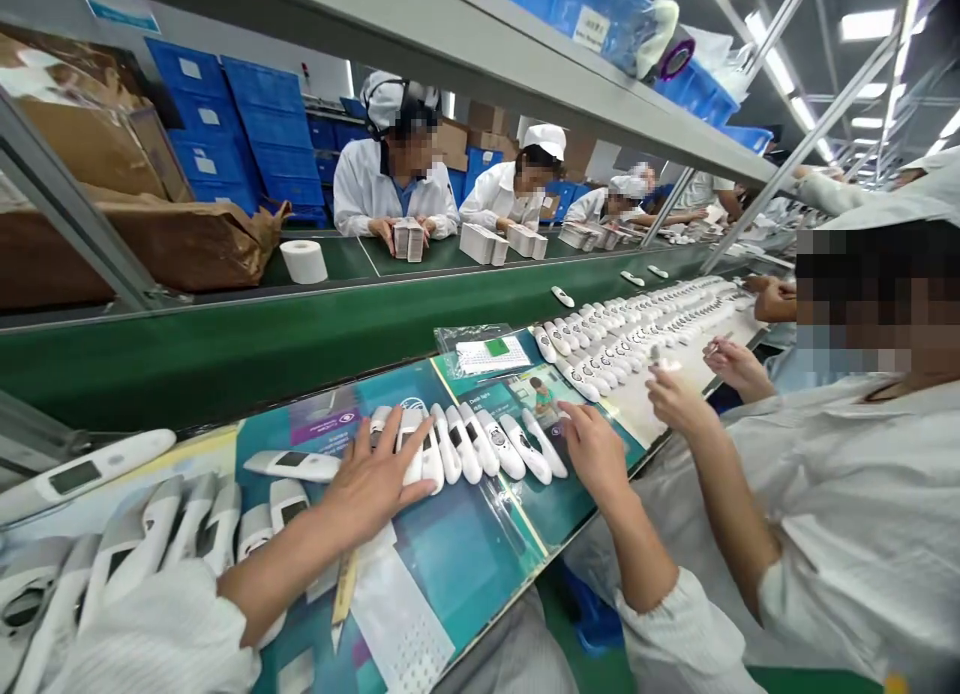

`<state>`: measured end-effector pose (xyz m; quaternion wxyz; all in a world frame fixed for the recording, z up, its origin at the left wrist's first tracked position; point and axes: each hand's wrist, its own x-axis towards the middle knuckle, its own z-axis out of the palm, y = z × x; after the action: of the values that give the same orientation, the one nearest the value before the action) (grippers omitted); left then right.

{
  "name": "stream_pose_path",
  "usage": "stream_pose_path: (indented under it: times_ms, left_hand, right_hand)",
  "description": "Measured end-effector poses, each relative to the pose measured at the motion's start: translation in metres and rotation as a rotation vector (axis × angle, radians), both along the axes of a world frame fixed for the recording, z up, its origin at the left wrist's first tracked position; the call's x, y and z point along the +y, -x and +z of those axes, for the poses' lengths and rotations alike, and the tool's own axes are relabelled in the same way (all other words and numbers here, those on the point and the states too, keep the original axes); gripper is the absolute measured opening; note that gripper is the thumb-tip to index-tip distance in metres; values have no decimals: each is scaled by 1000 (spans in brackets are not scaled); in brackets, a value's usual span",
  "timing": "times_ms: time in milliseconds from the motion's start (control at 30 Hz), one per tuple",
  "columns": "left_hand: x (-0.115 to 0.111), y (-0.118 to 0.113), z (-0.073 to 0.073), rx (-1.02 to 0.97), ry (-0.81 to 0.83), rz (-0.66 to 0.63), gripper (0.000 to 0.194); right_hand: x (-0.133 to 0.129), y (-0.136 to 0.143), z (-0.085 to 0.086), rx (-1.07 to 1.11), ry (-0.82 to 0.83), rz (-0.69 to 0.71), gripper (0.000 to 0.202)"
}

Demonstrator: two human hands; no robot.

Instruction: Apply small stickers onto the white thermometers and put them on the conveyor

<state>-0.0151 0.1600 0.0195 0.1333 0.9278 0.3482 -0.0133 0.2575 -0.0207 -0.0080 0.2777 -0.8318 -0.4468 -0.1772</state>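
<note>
My left hand (386, 474) lies flat with fingers spread over the left part of a row of white digital thermometers (502, 449) on the bench, covering some of them. My right hand (598, 454) is just past the row's right end, fingers loosely bent and apart, with nothing visible in it. Its fingertips are close to the last thermometer (545, 442); whether they touch cannot be seen. A single thermometer (294, 465) lies sideways left of my left hand. More thermometers (150, 524) stand crowded at the left, partly behind my left sleeve.
A yellow pointed pencil-like tool (345, 594) and a white sheet (401, 614) lie near my left forearm. A plastic bag with a white card (491, 354) is behind the row. Long rows of thermometers (637, 334) run right, beside a co-worker's hands (679, 399). A green conveyor (315, 339) lies beyond.
</note>
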Motion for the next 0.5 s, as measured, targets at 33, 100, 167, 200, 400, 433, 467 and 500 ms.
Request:
stream_pose_path:
  times_ms: [33, 100, 167, 200, 400, 433, 467, 500]
  left_hand:
    - [-5, -4, 0, -1, 0, 0, 73]
    - [-16, -15, -1, -11, 5, -7, 70]
    - [-27, -27, -3, -26, 13, -9, 69]
    - [-33, -35, -4, -33, 16, -6, 69]
    - [-76, -88, -4, -39, 11, 18, 71]
    - [-83, -96, -3, -39, 7, 23, 72]
    - [-89, -103, -3, -40, 3, 31, 72]
    - [-94, -110, -2, -40, -2, 40, 71]
  right_hand:
    - [1, -3, -5, 9, 1, -1, 39]
    - [5, -4, -12, 21, -3, 25, 42]
    - [8, 2, -17, 21, -6, 80, 43]
    - [8, 5, -20, 16, -3, 109, 43]
    - [-6, -6, -27, -10, 18, 202, 42]
    - [-10, -14, -27, -11, 17, 217, 41]
    - [-14, -22, -27, -12, 15, 233, 41]
    - [-17, -30, -26, -13, 11, 248, 40]
